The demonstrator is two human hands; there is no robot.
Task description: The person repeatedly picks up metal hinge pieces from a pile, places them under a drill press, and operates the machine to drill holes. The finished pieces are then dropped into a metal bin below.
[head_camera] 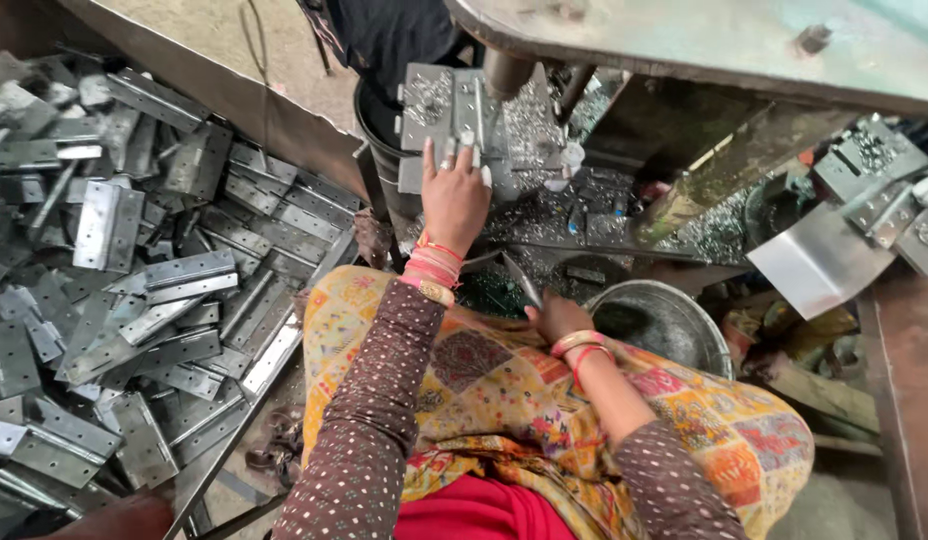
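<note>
My left hand reaches forward and presses flat on a grey metal hinge lying on the drill press bed, under the vertical spindle. Metal shavings cover the hinge and bed. My right hand rests low by my knee and grips a thin metal lever or bar that points up to the left. Both wrists wear bangles and red threads. A patterned yellow cloth covers my lap.
A large heap of grey steel hinges fills the bin at left. A steel bowl sits right of my knee. More hinges and a bent metal sheet lie at right, below the machine's green arm.
</note>
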